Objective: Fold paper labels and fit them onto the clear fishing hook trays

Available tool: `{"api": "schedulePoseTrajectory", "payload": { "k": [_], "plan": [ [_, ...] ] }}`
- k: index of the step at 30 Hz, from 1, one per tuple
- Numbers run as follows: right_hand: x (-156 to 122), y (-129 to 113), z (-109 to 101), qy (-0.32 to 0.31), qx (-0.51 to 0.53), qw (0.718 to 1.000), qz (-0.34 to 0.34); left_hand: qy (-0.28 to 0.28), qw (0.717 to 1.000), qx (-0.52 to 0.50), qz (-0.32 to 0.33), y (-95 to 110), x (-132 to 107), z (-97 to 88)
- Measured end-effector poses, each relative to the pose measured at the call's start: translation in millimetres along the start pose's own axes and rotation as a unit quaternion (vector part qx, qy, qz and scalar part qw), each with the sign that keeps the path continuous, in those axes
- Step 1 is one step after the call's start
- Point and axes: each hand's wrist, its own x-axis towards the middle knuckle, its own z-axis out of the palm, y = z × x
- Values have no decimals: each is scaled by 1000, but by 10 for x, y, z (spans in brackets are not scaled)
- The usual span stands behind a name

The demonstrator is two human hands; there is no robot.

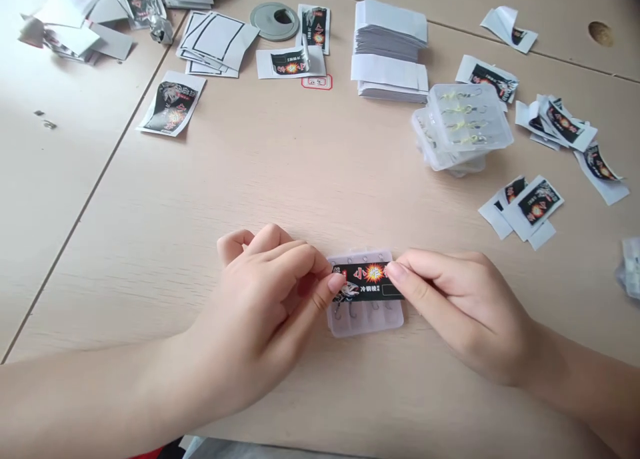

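Note:
A clear plastic box of fish hooks (367, 320) lies flat on the table in front of me. Across the middle of its lid is a black sticker (367, 289) with a fish picture and an orange burst. My left hand (273, 299) pinches the sticker's left end between thumb and fingers. At the opposite end, my right hand (450, 299) grips the sticker the same way. Whether the sticker is stuck down or held just above the lid, I cannot tell. Hooks show in the box above and below the sticker.
Stacked hook boxes (470, 122) stand at the right, near piles of white cards (393, 32). Loose stickers on backing (535, 206) lie to the right, another sticker (173, 106) at the left. Peeled backing papers (220, 39) and a grey cable grommet (267, 29) are farther back.

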Motion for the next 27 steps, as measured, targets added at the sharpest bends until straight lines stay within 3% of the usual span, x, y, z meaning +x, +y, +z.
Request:
{"api": "schedulePoseTrajectory", "payload": {
  "k": [14, 19, 27],
  "plan": [
    [101, -52, -48, -20, -80, 996, -33, -4, 999, -11, 44, -138, 49, 7],
    [128, -61, -39, -3, -111, 992, -61, -3, 1000, 8, 28, -141, 59, 4],
    [162, -91, -40, 5, -143, 988, -51, 32, 999, 27, 3, -101, 91, 29]
  ]
}}
